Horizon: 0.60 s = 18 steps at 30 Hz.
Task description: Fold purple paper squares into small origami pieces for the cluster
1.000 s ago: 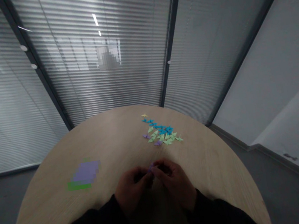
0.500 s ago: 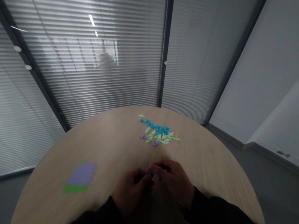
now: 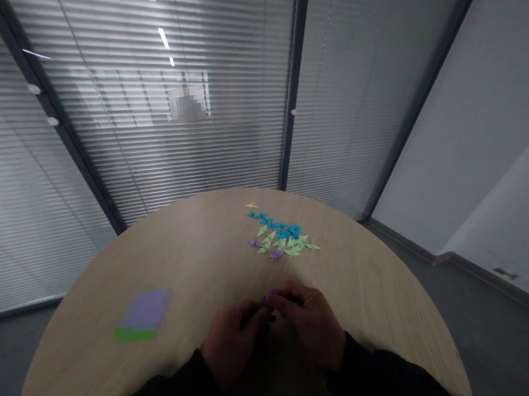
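Near the front of the round table, my left hand point(image 3: 232, 338) and my right hand point(image 3: 309, 315) meet at their fingertips. Both pinch a small piece of purple folded paper point(image 3: 264, 301), mostly covered by the fingers. Beyond the hands lies a loose group of little folded paper cranes: a yellow one point(image 3: 251, 205) at the far end, several blue ones point(image 3: 280, 227), several pale green ones point(image 3: 293, 246) and purple ones point(image 3: 275, 254) nearer me.
Left of my hands, a blurred-out stack of purple and green paper sheets point(image 3: 144, 311) rests on the wooden round table point(image 3: 191, 244). Behind the table stand glass panels with blinds point(image 3: 196, 155). A white wall point(image 3: 495, 119) rises at the right.
My fingers have shifted slightly around the purple paper, and a bit of it now shows above the right fingertips. The cranes and the sheets lie as before.
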### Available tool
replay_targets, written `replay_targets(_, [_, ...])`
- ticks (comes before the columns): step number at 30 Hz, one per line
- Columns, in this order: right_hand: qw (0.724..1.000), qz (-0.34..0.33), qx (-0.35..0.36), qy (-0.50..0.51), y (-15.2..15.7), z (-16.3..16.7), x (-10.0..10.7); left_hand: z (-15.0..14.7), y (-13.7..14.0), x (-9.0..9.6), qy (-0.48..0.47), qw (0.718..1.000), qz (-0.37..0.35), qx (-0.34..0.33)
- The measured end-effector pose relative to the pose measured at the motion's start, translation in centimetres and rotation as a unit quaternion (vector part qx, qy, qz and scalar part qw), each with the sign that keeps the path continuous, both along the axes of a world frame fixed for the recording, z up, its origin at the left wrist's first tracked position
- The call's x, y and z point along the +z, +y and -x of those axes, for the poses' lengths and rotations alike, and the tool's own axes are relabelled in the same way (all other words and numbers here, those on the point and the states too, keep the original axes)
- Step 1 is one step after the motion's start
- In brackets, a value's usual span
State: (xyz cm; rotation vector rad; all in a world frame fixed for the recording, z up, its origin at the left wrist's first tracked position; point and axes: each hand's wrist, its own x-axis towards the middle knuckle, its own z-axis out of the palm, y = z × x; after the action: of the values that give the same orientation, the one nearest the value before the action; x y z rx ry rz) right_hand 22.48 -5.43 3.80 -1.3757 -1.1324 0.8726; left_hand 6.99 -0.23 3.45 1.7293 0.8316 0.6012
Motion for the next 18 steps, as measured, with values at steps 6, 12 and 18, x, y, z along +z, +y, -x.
replay_targets(6, [0.998,0.023,0.010,0.060,0.3,0.2,-0.6,0.1,0.3,-0.1,0.008,1.000,0.003,0.012])
replay_targets(12, [1.000,0.017,-0.002,0.008,0.5,-0.7,-0.5,0.5,0.7,0.5,0.048,0.999,-0.012,-0.003])
replay_targets(18, [1.000,0.009,-0.012,0.010,0.2,0.2,-0.5,0.5,1.1,0.6,-0.002,1.000,0.000,0.020])
